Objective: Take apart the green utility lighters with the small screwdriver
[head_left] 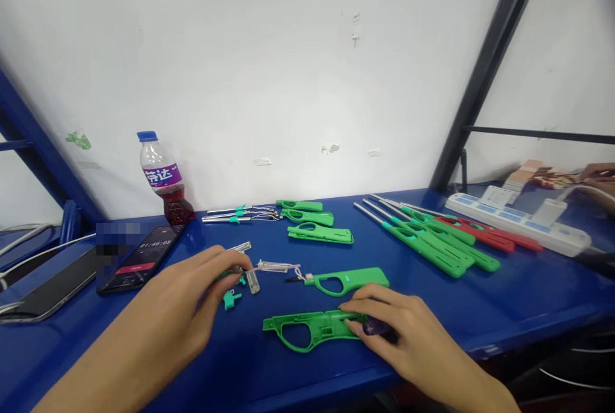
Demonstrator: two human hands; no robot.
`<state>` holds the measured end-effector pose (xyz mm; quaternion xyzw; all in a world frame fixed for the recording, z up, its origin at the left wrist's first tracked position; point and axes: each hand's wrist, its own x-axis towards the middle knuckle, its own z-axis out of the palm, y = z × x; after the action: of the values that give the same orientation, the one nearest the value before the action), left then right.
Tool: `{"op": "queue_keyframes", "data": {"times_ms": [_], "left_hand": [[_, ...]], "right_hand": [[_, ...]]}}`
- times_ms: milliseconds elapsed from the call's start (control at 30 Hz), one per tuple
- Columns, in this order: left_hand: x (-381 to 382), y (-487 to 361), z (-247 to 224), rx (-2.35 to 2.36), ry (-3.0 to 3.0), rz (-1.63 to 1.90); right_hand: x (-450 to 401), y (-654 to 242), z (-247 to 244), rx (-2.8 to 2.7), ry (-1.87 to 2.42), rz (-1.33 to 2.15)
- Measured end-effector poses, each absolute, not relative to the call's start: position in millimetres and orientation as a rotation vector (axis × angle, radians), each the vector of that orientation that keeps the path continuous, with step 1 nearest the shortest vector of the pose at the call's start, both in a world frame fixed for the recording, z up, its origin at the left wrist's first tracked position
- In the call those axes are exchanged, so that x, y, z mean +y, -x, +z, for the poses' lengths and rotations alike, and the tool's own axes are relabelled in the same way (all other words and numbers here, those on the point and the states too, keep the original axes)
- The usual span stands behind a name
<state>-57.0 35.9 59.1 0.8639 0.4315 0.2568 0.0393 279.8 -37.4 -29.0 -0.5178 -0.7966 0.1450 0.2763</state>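
Observation:
My left hand [204,288] is closed in a pinch over small loose parts; what sits between its fingertips is mostly hidden. Around those fingertips lie teal plastic pieces [231,299] and clear fuel tanks [252,281]. My right hand [401,323] grips the right end of an open green lighter handle half [314,330], its hollow inside facing up, the trigger loop to the left. Just behind it lies another green handle half [358,278], outer side up. A clear part with white wires [273,266] rests between the hands.
Metal lighter tubes with wires [235,216] and more green handle halves [319,234] lie at the back. Assembled green lighters [427,243] and red ones [502,239] are at right, by a power strip [523,224]. A phone [144,259] and drink bottle [166,182] stand left.

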Motion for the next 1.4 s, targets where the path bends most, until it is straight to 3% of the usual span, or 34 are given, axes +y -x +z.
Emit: {"op": "queue_keyframes", "data": {"times_ms": [233, 433, 867, 1200, 1400], "left_hand": [[120, 71, 85, 1.534, -2.781, 0.506], [189, 61, 60, 1.579, -2.798, 0.282], [203, 60, 15, 1.595, -2.837, 0.199], [190, 53, 26, 1.619, -2.835, 0.438], [149, 47, 67, 1.572, -2.818, 0.985]], "right_hand": [[-37, -279, -29, -2.140, 1.404, 0.385], [-38, -279, -31, -2.142, 1.411, 0.375], [-42, -277, -35, -2.150, 1.486, 0.310], [-36, -278, -33, -2.157, 1.469, 0.365], [-32, -291, -31, -2.021, 1.322, 0.249]]}}
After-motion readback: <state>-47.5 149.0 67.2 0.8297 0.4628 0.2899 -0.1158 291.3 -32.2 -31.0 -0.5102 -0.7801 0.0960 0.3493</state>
